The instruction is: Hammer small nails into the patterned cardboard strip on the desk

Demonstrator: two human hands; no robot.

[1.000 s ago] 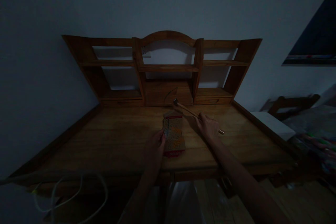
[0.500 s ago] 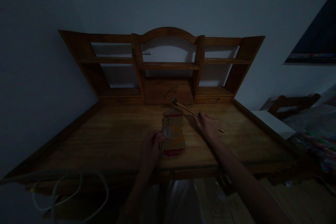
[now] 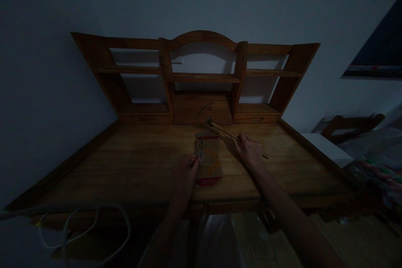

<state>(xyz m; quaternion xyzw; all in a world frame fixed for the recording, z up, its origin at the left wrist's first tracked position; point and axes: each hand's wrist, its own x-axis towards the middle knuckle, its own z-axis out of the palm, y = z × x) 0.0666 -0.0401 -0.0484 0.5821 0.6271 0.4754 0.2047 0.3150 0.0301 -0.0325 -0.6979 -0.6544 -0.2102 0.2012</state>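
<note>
My right hand [image 3: 249, 150] is wrapped round the wooden handle of a hammer [image 3: 224, 130]. Its dark head points away to the upper left, just beyond the cardboard's far end. A flattened piece of printed cardboard [image 3: 210, 161], brown with red ends and yellow patches, lies on the desk. Thin dark nails [image 3: 201, 145] seem to stand in a line along its left part. My left hand [image 3: 186, 169] pinches a small object with a shiny tip, apparently a nail, over the cardboard's left edge. Dim light hides most of it.
The wooden desk [image 3: 141, 163] has a raised rim and a shelf hutch [image 3: 204, 77] at the back. White cable [image 3: 125, 222] loops at the lower left. To the right are a white surface [image 3: 326, 148] and a wooden chair back [image 3: 351, 125].
My left hand has moved up and slightly right, from the cardboard's lower left side onto its left part. The hammer and my right hand stay almost where they were.
</note>
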